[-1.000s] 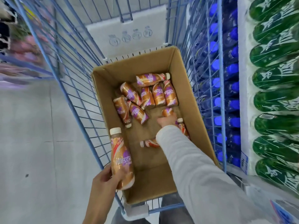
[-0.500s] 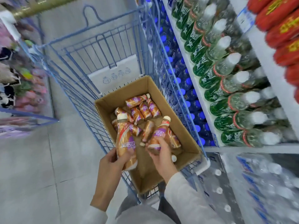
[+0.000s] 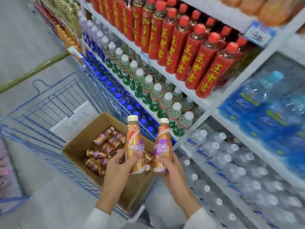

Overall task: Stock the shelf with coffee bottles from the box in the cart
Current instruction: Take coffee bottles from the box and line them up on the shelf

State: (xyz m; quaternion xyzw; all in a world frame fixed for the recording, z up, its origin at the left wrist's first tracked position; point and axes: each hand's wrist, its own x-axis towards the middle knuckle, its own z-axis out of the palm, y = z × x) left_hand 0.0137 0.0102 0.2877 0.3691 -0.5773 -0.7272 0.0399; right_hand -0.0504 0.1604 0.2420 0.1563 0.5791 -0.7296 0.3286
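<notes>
Both forearms reach forward, side by side; the left hand (image 3: 118,164) grips a coffee bottle (image 3: 134,142), the right hand (image 3: 170,170) a second coffee bottle (image 3: 162,146).

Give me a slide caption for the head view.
Left hand grips one orange-and-purple coffee bottle, right hand a second bottle, near the brown cardboard box in the blue wire cart.

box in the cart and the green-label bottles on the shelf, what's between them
Head view: the cart's blue wire side and a row of blue-capped bottles lie between the box and green-label bottles.

Cardboard box (image 3: 82,139) in blue wire cart (image 3: 57,100), coffee btls (image 3: 107,147) loose on box bottom.
</notes>
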